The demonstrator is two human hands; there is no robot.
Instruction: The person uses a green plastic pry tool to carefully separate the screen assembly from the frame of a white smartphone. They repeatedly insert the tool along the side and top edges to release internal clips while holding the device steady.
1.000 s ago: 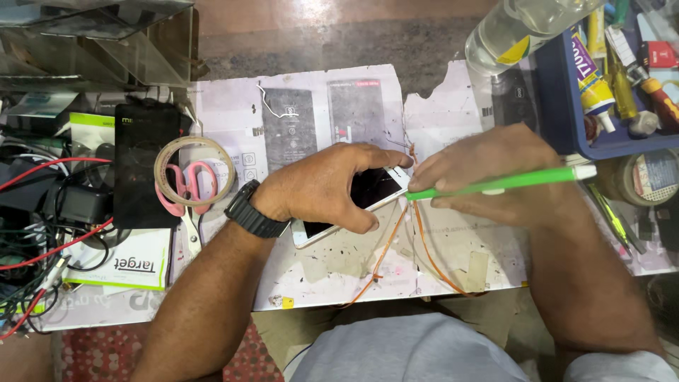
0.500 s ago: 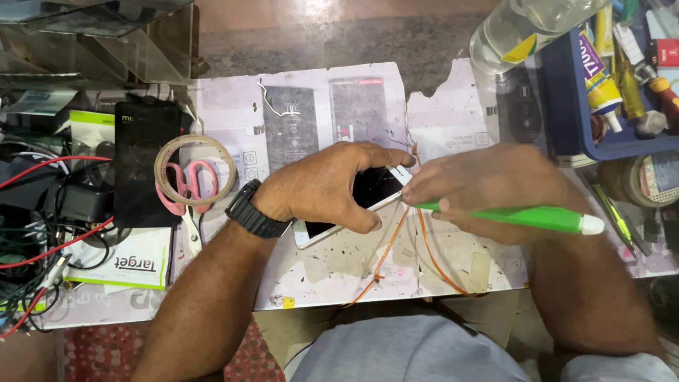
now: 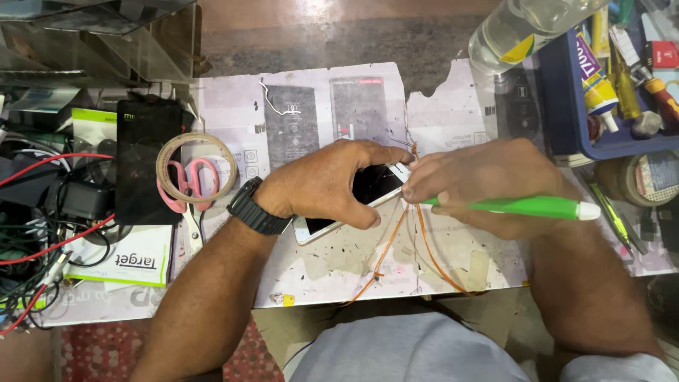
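1. Near the middle of the worktop (image 3: 453,92), toward its front edge, my left hand (image 3: 322,185) curls over a white-framed smartphone (image 3: 368,187), fingers wrapped across its dark screen and thumb under its lower side, so much of it is covered.
2. My right hand (image 3: 488,180) meets the phone's right end, fingers pinched shut on a green pen-shaped tool (image 3: 516,206) that lies almost level, its white cap pointing to the right edge.
3. I cannot tell whether the tool's tip touches the phone; my fingers hide it.
4. Thin orange wires (image 3: 424,247) trail from under both hands down to the front edge.
5. At the left, a tape roll (image 3: 167,185) lies over pink scissors (image 3: 191,187), just beside a black flat device (image 3: 145,166).
6. Black and red cables (image 3: 42,240) clutter the left edge.
7. At the back right corner, a clear bottle (image 3: 516,32) leans beside a blue tray (image 3: 559,106) of tubes and screwdrivers.
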